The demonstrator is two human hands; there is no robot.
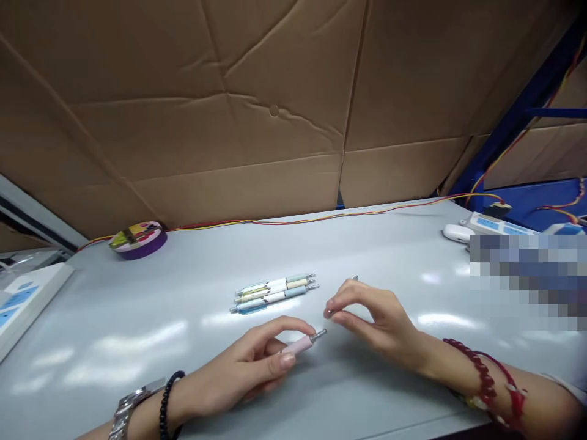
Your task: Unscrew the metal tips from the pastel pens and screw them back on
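Your left hand [245,366] grips a pink pen barrel [299,346] — across an open gap, your right hand [383,318] pinches a tiny piece [329,312] (unclear what).

A slim, pale-pink pen barrel [299,345] with a narrow silvery metal end [320,334] lies in the left hand [243,365], that end pointing right and far, its left part hidden. A tiny silvery piece [329,312], its shape unclear, sits apart at the fingertips of the right hand [389,321].
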